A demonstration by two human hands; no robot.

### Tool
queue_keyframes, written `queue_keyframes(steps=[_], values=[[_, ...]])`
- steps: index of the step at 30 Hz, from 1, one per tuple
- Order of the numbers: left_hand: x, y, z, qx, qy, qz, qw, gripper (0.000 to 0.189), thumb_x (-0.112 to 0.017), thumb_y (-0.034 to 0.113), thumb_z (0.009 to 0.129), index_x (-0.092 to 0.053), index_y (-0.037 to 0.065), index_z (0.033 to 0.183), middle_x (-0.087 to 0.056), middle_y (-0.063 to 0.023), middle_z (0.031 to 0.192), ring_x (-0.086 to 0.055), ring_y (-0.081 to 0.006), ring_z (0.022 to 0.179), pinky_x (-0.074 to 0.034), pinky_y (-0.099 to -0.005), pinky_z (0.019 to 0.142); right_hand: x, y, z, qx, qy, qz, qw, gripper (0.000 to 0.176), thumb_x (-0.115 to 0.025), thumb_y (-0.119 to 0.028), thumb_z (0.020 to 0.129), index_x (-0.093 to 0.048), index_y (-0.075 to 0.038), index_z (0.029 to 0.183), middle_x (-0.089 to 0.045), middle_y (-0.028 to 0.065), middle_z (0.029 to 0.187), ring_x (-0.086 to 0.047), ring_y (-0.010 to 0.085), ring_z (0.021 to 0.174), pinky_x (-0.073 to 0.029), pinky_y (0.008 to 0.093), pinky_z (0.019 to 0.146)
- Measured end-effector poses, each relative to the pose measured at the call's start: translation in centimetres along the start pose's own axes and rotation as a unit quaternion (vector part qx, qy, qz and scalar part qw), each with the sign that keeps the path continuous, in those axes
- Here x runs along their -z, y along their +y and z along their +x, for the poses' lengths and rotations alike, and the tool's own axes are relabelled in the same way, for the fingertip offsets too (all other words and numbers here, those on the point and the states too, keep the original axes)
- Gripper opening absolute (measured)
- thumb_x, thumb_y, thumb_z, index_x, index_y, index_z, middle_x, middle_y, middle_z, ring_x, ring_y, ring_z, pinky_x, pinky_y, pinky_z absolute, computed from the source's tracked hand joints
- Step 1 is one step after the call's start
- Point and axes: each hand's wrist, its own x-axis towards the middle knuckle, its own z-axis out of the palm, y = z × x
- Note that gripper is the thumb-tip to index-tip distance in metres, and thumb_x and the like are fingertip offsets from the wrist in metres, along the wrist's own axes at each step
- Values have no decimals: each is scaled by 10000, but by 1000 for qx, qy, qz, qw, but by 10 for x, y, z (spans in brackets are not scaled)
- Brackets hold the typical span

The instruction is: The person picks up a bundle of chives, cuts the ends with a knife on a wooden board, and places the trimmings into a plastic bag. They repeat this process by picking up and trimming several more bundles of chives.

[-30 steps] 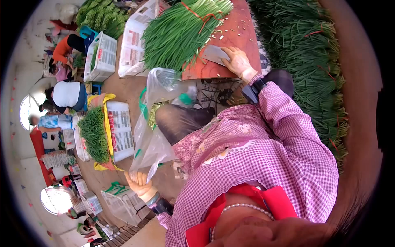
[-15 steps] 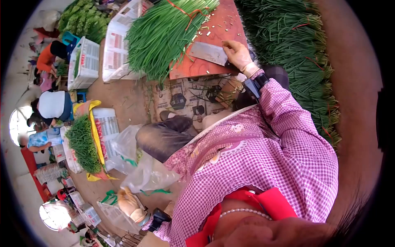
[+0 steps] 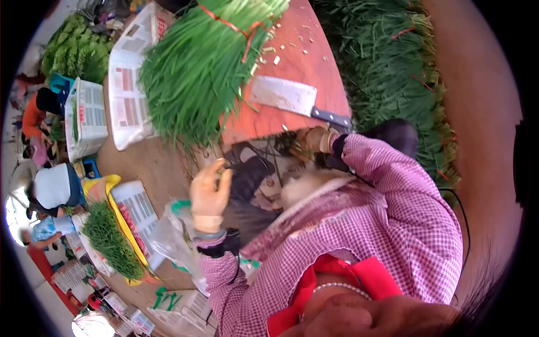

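Observation:
My left hand (image 3: pixel 210 192), in a pale glove, is raised near my knee. Its fingers and thumb are apart, with nothing in them. My right hand (image 3: pixel 315 139) is low beside the front edge of the red board (image 3: pixel 266 123); its fingers are blurred and partly hidden. On the board lies a cleaver (image 3: pixel 286 94), its black handle free and pointing right, close above my right hand. Left of the cleaver rests a large bundle of garlic chives (image 3: pixel 191 67) with red ties, leaves hanging past the board. Small cut stem ends are scattered around it.
Many more chive bundles (image 3: pixel 376 73) are stacked on the right. White crates (image 3: pixel 124 84) stand left of the board. A clear plastic bag (image 3: pixel 174 236) lies beside my leg. Further left are a yellow-edged sack with greens (image 3: pixel 109 238) and several other people.
My right hand has let go of the cleaver and dropped below the board's edge. My left hand has risen from beside the plastic bag towards the board. The view has shifted.

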Motion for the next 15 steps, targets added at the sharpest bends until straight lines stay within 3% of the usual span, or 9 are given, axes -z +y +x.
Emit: queue_keyframes(steps=[3,5,9,15], values=[[-51,-29,46,-107,8,-5,994,248,-696,192,862,-664,51,1064,-690,-154,950,-653,-334,866,-504,-424,793,-48,30,50,-52,47,5,998,211,-571,-176,769,-727,-61,852,-712,128,819,-691,306,792,-549,416,729],[-63,-40,58,-120,-22,34,992,261,-705,195,853,-652,70,1076,-684,-146,933,-643,-339,839,-501,-431,773,-70,43,74,-74,69,12,995,209,-571,-174,769,-727,-62,851,-712,127,819,-692,304,792,-549,415,730],[-55,-23,80,-84,-37,57,994,283,-722,117,830,-641,35,1088,-702,-150,918,-683,-308,817,-536,-393,730,-94,48,107,-90,91,12,992,206,-570,-171,770,-728,-65,848,-713,124,818,-692,301,791,-551,411,731],[-56,-17,98,-39,-84,-15,996,288,-691,165,851,-627,39,1102,-688,-138,907,-653,-326,829,-507,-425,763,-123,39,120,-92,116,-8,989,201,-568,-167,772,-729,-70,845,-714,120,817,-694,295,791,-554,406,732]])
